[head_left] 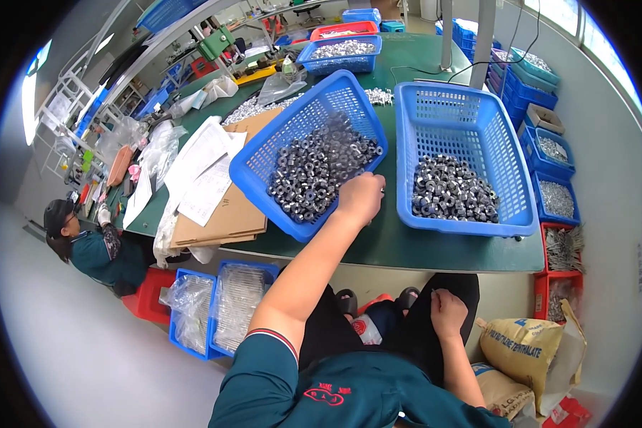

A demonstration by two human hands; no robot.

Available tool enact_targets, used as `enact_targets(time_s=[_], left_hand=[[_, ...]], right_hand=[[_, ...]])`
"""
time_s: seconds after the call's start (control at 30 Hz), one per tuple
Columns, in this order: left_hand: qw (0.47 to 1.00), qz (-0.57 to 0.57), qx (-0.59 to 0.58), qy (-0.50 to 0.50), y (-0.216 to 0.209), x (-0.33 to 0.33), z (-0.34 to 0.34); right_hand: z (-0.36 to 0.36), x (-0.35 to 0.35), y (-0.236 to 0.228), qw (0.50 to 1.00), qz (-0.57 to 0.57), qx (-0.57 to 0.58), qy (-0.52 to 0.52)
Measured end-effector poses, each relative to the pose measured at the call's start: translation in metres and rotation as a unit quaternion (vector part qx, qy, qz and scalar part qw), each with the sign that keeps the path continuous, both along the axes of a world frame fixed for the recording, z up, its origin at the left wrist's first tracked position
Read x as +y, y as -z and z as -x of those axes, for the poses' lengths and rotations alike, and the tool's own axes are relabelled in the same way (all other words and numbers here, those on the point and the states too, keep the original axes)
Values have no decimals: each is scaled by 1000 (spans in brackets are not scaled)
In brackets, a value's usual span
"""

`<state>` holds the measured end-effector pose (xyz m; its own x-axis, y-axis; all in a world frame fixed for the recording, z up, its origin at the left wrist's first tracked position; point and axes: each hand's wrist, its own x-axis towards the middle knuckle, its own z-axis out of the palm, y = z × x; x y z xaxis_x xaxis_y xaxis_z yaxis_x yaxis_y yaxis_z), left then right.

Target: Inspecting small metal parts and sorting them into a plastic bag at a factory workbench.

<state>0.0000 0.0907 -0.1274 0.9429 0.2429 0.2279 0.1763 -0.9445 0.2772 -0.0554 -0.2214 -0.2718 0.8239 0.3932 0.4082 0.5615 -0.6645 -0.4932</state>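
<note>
My left hand (362,197) is closed at the near right edge of a tilted blue plastic basket (253,167), covering part of its rim. A small dark spot shows by its fingertips; I cannot make out what it holds. Dark metal nuts (307,171) are heaped inside that basket, partly blurred. To the right, a second blue basket (471,227) stands on the green table (314,251) with a smaller pile of similar nuts (453,189). My right hand (448,312) lies closed over my right thigh, its fingertips together; anything in them is too small to name.
Papers (203,171) and flat cardboard (225,217) lie left of the tilted basket. Behind it is a blue basket of shiny parts (342,51). Stacked bins (553,175) line the right wall, above sacks (517,346). A co-worker (103,250) sits at the far left.
</note>
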Motion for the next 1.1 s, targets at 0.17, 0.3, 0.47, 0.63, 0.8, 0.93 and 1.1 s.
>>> enact_targets(time_s=[0.17,0.3,0.47,0.63,0.8,0.93,1.1], left_hand=[[897,424,-117,49,-17,-7,47],[707,694,-104,86,-18,-30,115],[595,798,-74,60,8,-49,172],[520,852,-50,41,30,-68,201],[504,862,-50,30,33,-83,215],[544,838,-41,9,27,-87,222],[551,833,-55,-11,26,-92,221]], right_hand=[[4,-9,2,1000,-1,5,9],[5,-11,0,999,-31,21,-5],[25,16,-45,936,-224,266,-48],[50,52,-116,926,-234,184,-234],[61,61,-125,925,-230,152,-261],[66,59,-126,935,-208,132,-256],[72,54,-128,943,-186,104,-255]])
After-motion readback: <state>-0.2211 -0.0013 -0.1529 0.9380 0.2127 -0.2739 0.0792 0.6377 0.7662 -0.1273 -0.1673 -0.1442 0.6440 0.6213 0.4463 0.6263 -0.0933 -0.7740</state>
